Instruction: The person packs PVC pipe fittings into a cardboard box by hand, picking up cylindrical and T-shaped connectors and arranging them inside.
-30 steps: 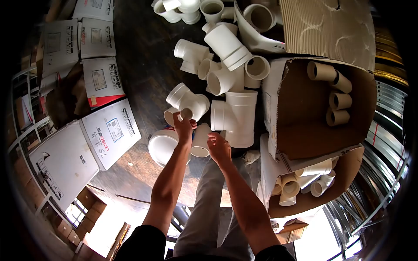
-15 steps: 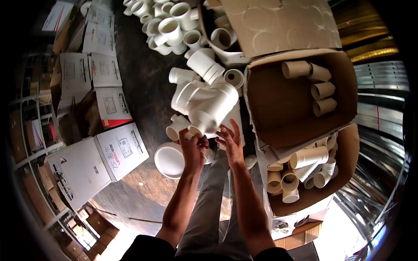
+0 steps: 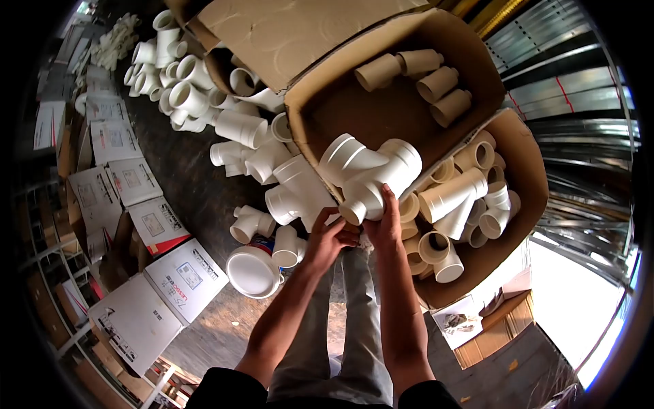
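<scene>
A white plastic wye pipe fitting [image 3: 373,176] is held up in front of me, over the edge of the large carton. My right hand [image 3: 387,223] grips its lower right side, with the thumb up along the body. Close to the fitting's narrow lower end is my left hand [image 3: 332,240], its fingers loosely bent and the thumb apart from them. Whether the left fingertips touch the fitting is hard to make out. Just left of the held piece stands another large white fitting [image 3: 298,189].
On the right, an open carton [image 3: 388,105] contains several short tan-looking fittings. A nearer carton [image 3: 521,204] is piled with fittings. More white fittings [image 3: 187,99] lie on the floor at left, beside a lidded white bucket [image 3: 253,273]. Stacked boxes [image 3: 184,276] line the left.
My view has turned right. The wye fitting has moved from over the floor pile to the carton's edge. My right hand, open beside it before, now grips it; my left has loosened from its narrow end.
</scene>
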Motion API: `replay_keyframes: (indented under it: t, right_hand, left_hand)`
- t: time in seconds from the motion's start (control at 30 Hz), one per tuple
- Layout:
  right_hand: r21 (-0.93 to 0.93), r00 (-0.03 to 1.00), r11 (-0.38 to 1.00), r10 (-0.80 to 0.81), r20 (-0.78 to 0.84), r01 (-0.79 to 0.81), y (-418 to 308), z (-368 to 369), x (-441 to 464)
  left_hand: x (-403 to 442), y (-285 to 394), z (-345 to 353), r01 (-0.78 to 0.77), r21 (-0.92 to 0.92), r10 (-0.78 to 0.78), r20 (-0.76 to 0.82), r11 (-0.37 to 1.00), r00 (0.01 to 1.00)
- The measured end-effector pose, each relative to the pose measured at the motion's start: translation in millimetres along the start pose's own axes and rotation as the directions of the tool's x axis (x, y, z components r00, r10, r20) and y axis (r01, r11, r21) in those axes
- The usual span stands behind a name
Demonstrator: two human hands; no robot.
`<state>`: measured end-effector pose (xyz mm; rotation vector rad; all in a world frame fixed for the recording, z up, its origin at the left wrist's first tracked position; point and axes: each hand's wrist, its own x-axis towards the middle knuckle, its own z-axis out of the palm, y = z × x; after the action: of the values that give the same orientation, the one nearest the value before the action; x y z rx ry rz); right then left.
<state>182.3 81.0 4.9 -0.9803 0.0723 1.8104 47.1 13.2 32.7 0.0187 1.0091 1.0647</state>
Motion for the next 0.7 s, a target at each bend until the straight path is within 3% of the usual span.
replay_keyframes:
  t: [0.03,0.1,0.17,0.23,0.37,0.47,0.53,0.57,0.6,0.63,0.67,0.7]
  right_hand:
    - [-0.08,0.999,0.997,0.005,-0.04,-0.008,-14.0,-3.7,-3.8]
    - [-0.269,1.0,0.963,-0.005,-0.022,-0.001,-42.8,-9.9,-9.5]
    - [-0.317,0.998,0.947,-0.038,0.047,0.051,-65.6,-18.7,-5.0]
    - [-0.546,0.988,0.832,-0.01,0.157,0.095,-88.6,-16.0,-6.5]
    - [-0.723,0.941,0.674,0.126,0.313,0.15,-128.8,-6.0,-17.4]
    - [-0.811,0.913,0.533,0.161,0.376,0.24,-132.6,-23.5,-13.0]
    - [-0.841,0.906,0.463,0.16,0.391,0.281,-135.9,-29.0,-9.1]
    - [-0.876,0.902,0.383,0.194,0.386,0.293,-138.3,-31.2,-9.2]
    - [-0.903,0.897,0.301,0.226,0.379,0.306,-142.0,-27.4,-10.8]
    - [-0.902,0.898,0.306,0.223,0.378,0.304,-145.6,-23.6,-12.3]
    - [-0.929,0.902,0.229,0.256,0.346,0.291,-149.6,-18.4,-13.2]
    - [-0.948,0.905,0.149,0.287,0.313,0.28,-153.1,-14.4,-13.0]
  left_hand:
    - [2.5,2.7,-10.5,0.032,0.171,-0.028,-0.025,0.985,0.999]
    - [9.9,14.6,-28.8,-0.058,0.39,0.124,-0.147,0.919,0.981]
    - [28.9,33.6,-35.8,-0.051,0.545,0.198,-0.215,0.837,0.956]
    - [50.5,49.2,-29.0,-0.037,0.553,0.179,-0.205,0.832,0.962]
    - [90.5,60.7,-29.1,0.284,0.424,-0.198,-0.234,0.86,0.952]
    - [99.1,55.2,-20.4,0.375,0.521,-0.205,-0.356,0.767,0.912]
    - [109.3,52.8,-22.8,0.088,0.875,0.133,-0.17,0.475,0.976]
    - [112.1,50.1,-24.2,0.088,0.876,0.133,-0.17,0.474,0.976]
    - [104.1,57.1,-2.4,-0.041,0.793,0.17,-0.08,0.608,0.982]
    - [95.1,65.3,17.6,-0.16,0.676,0.217,0.0,0.719,0.976]
    - [89.4,75.0,31.8,-0.212,0.64,0.161,0.137,0.739,0.977]
    - [83.6,82.9,46.5,-0.21,0.642,0.159,0.137,0.737,0.978]
